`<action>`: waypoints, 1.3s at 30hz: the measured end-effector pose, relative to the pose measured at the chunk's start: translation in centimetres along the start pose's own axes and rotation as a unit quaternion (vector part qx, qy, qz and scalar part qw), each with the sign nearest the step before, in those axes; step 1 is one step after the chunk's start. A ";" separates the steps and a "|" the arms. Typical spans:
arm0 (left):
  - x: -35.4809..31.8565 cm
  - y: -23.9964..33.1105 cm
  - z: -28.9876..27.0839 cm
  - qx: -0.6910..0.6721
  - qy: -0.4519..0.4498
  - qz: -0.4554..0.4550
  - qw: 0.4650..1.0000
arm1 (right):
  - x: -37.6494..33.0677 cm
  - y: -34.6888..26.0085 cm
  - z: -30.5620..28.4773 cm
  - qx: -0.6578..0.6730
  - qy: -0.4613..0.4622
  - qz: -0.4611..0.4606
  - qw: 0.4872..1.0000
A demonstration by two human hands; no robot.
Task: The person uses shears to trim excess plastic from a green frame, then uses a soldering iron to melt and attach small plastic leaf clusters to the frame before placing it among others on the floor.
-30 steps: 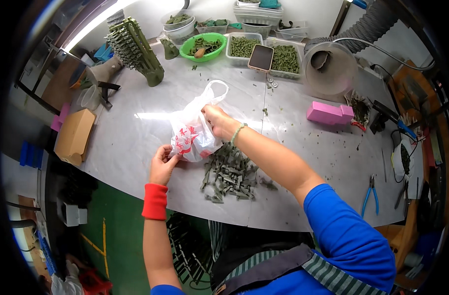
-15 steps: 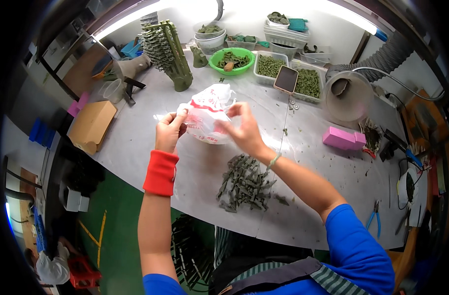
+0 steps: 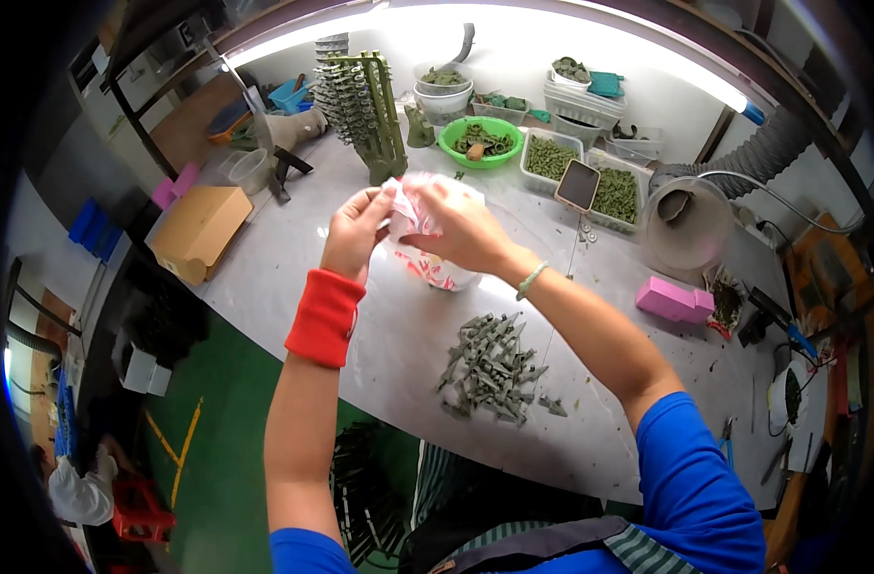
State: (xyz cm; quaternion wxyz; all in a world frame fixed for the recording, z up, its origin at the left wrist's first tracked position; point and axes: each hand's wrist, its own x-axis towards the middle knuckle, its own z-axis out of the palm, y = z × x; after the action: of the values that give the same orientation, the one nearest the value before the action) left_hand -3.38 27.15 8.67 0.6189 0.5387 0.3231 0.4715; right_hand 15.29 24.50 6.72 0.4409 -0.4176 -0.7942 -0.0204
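Over the middle of the table I hold a white plastic bag (image 3: 448, 273) with red print, its top gathered between my hands. My left hand (image 3: 358, 230), above a red wristband, pinches the gathered edge at the bag's left. My right hand (image 3: 461, 227) lies across the bag's front, slightly blurred, and its fingertips are partly hidden in the plastic; whether they grip it I cannot tell. What is inside the bag does not show. Nearer to me than the bag lies a loose pile of grey-green pointed parts (image 3: 494, 368).
At the back stand a green rack of parts (image 3: 384, 143), a green bowl (image 3: 494, 163) and clear tubs of green pieces (image 3: 549, 156), with a phone (image 3: 577, 185) resting on them. A pink block (image 3: 674, 299) and a lamp-like funnel (image 3: 685, 225) stand right. An open cardboard box (image 3: 199, 234) sits left.
My right hand has moved from the bag's right edge across its front, toward my left hand. The bag looks more bunched. The whole view has shifted a little.
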 end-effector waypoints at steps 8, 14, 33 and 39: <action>-4.6 -12.3 -9.2 0.066 0.128 -0.087 0.986 | 3.5 2.0 -2.3 0.020 -0.005 0.144 0.989; -6.3 -16.0 -8.4 0.148 0.126 -0.033 0.980 | 4.1 3.4 -5.6 -0.047 0.038 0.130 0.990; -15.1 -5.4 0.0 -0.346 -0.025 -0.102 0.932 | -3.2 -9.6 -2.8 0.104 -0.061 -0.038 0.992; -22.0 -3.9 -2.3 -0.352 0.083 0.161 0.918 | -6.2 -19.7 -0.4 0.183 -0.167 -0.225 0.942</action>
State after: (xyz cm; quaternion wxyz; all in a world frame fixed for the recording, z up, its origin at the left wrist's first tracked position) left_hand -12.22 7.56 2.03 0.6556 0.2897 0.0951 0.6908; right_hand 3.82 7.53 9.15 0.3544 -0.1375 -0.9198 0.0971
